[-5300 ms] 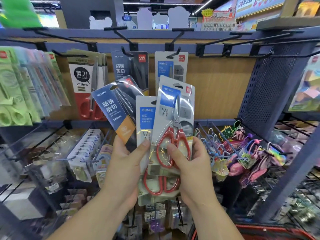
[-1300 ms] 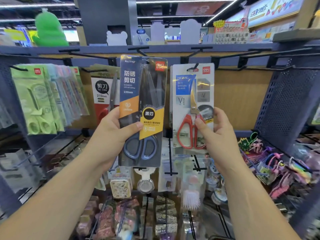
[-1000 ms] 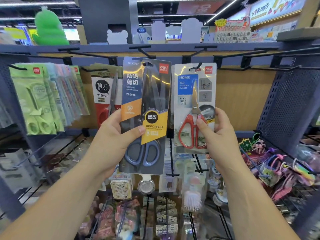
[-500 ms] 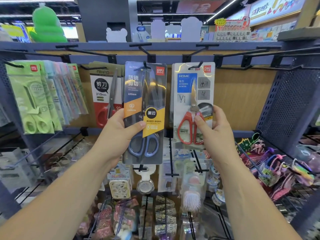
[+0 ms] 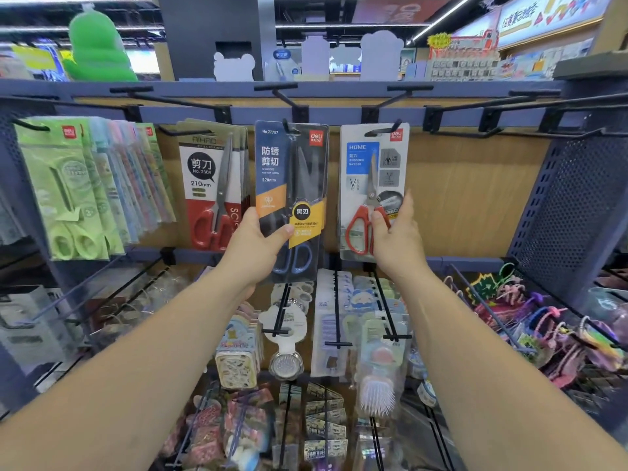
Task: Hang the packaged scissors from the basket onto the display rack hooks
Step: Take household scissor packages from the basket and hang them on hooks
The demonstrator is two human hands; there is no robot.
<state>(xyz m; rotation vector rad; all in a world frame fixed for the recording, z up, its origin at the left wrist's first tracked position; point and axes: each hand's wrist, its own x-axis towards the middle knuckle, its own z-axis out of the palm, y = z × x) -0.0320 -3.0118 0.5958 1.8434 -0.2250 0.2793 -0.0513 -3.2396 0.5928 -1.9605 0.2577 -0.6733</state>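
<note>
My left hand (image 5: 253, 241) grips the dark scissors pack (image 5: 292, 171). My right hand (image 5: 397, 234) pinches the white scissors pack (image 5: 370, 171). Both pack tops sit on hooks (image 5: 385, 130) just under the blue rail (image 5: 339, 114).

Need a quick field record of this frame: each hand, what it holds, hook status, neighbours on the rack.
left hand: grips the lower part of the dark blue card pack of black-bladed scissors, thumb on its front
right hand: pinches the lower part of the white card pack of red-handled scissors
dark pack hook: black wire hook tip shows at its hang hole
white pack hook: second black hook sits in its hang slot
left neighbours: red-and-white scissors packs, then green packs
right side: bare black hooks
</note>
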